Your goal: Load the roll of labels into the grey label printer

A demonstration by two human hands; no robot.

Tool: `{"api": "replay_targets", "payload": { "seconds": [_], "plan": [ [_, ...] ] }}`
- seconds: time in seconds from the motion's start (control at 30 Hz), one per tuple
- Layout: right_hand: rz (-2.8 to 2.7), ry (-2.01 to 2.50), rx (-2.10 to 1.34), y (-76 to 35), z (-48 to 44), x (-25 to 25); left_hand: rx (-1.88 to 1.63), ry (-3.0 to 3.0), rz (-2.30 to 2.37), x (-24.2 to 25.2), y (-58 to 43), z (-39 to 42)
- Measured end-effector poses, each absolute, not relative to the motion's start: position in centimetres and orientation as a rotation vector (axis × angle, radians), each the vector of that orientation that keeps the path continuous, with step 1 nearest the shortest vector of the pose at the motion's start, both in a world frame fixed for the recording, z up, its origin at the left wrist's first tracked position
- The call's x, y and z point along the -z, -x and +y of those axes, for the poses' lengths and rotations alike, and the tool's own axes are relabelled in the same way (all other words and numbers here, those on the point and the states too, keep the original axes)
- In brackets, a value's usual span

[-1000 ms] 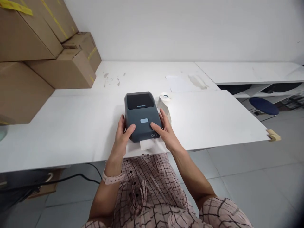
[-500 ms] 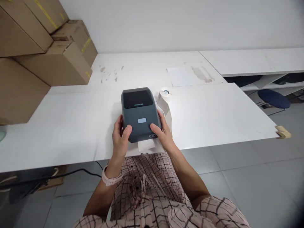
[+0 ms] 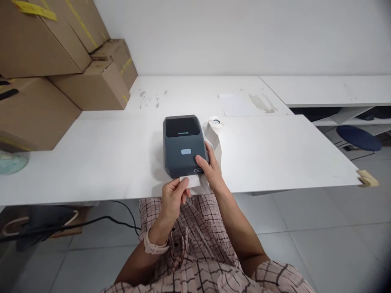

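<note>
A dark grey label printer (image 3: 183, 146) stands near the front edge of the white table (image 3: 275, 150). A white label (image 3: 192, 180) sticks out of its front slot. My left hand (image 3: 172, 199) pinches the near left corner of that label between thumb and fingers. My right hand (image 3: 209, 171) rests on the printer's right front corner, thumb on top by the round button, fingers down the side. A white label roll (image 3: 214, 124) stands just right of the printer, with its strip running down behind my right hand.
Cardboard boxes (image 3: 61, 69) are stacked at the table's left and back left. A sheet of paper (image 3: 238, 106) lies at the back. A teal object (image 3: 12, 162) sits at the far left. A blue stool (image 3: 359, 138) stands at right, cables (image 3: 76, 224) under the table.
My left hand left the printer's left side and came down to pinch the label at the front slot. My right hand stayed on the printer's right corner.
</note>
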State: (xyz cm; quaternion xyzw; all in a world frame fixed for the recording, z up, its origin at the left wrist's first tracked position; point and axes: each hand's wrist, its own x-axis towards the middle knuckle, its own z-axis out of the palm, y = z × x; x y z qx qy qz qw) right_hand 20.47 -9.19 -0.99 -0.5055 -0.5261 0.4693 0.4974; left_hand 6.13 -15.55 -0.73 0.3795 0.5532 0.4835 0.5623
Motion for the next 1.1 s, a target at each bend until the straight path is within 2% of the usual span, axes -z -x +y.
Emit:
{"api": "replay_targets", "payload": {
  "seconds": [0.1,0.2,0.33,0.43,0.5,0.6,0.83,1.0,1.1],
  "plan": [
    [-1.462,1.295,-0.685,-20.4,-9.7,0.3,-1.123,-1.052,1.354,0.8,-5.7,-16.0],
    [-1.731,1.179,-0.152,-20.2,-10.2,-1.3,-1.196,-1.176,1.352,1.3,-4.7,-16.9],
    [-2.023,1.021,0.117,-19.7,-10.4,-2.8,-1.621,-1.248,1.524,1.6,-3.0,-16.7],
    [-2.077,0.999,0.237,-19.0,-10.4,-3.0,-1.663,-1.365,1.572,1.5,-2.4,-15.4],
    [-2.081,0.971,0.221,-19.0,-10.4,-2.8,-1.508,-1.406,1.492,1.6,-2.5,-14.5],
    [-2.032,0.997,-0.028,-19.9,-10.6,-2.4,-1.373,-1.327,1.375,1.6,-2.9,-13.9],
    [-1.676,1.146,-0.673,-22.9,-10.9,-2.5,-1.496,-1.389,1.251,0.3,-2.2,-13.0],
    [-1.595,0.979,-0.721,-22.7,-7.5,-6.5,-1.725,-1.428,1.251,-1.7,-0.4,-6.8],
    [-1.583,0.962,-0.696,-22.2,-3.6,-8.7,-1.491,-1.372,1.315,-1.7,0.4,-2.8]
  ]
}}
